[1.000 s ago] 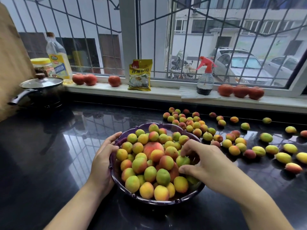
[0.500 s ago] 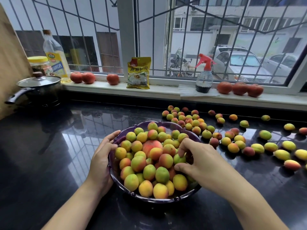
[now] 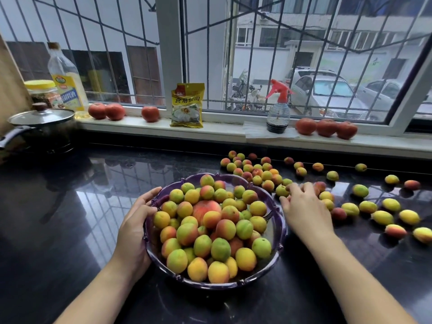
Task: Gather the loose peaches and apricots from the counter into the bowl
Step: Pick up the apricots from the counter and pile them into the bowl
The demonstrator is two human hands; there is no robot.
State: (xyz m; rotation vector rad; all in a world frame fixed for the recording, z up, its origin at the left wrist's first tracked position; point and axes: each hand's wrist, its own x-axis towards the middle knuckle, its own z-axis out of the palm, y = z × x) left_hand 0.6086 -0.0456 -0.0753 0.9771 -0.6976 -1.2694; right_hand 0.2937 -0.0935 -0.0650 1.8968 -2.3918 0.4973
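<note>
**Head view: one hand on the bowl, one hand going for more fruit**

The black counter fills the lower frame. My purple bowl sits in the middle, heaped with fruit. My left hand holds its left rim so it will not slide. My right hand lies flat, fingers spread, over the loose fruit at middle right, holding nothing yet. A pot sits upper left, out of my way. The pile is tall, so new fruit may roll off.
</note>
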